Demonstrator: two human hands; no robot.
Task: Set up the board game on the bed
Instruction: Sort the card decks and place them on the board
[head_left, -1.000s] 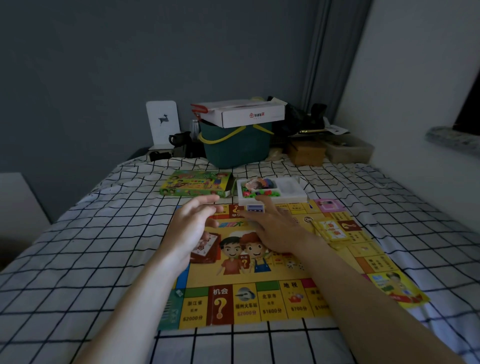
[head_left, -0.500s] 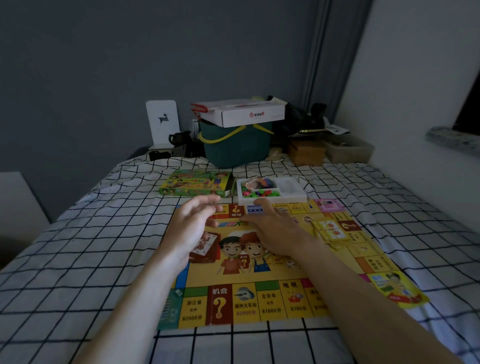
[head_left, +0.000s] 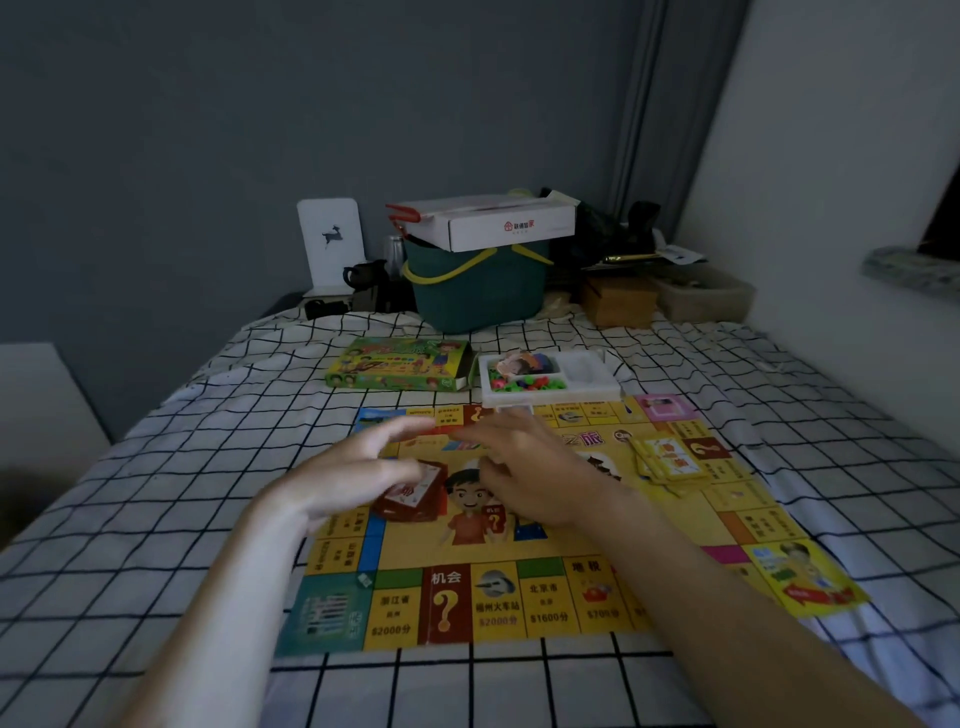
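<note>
The game board (head_left: 524, 587) lies unfolded and flat on the checked bed sheet (head_left: 156, 519), directly under both hands and reaching nearer the person than either wrist. It looks like thin printed card — light, stiff enough to hold a plane, yet likely to sag or buckle on the soft mattress if lifted by one corner. I would judge the safest hold to be two opposite edges at once, or simply sliding it flat.

The left hand (head_left: 358, 478) hovers over the board with fingers straight and spread, gripping nothing. Just beneath its palm, toward the right, sits a red card stack (head_left: 413, 493): loose cards, slick-faced, apt to fan out if nudged, so best pinched by the long sides. The right hand (head_left: 535, 467) hangs beside the left, fingertips nearly meeting it; its fingers are loosely bent and blurred, and whether it holds some small piece I cannot tell.

Right of the right hand lies a yellow card stack (head_left: 667, 460), already slightly splayed. Beyond the fingertips, touching the board's far edge, rests the white parts tray (head_left: 592, 387) with small coloured pieces in one compartment — light moulded plastic that could tip and spill. Left of it, the green game box (head_left: 400, 364). A small green piece (head_left: 364, 579) sits on the board below the left wrist.
</note>
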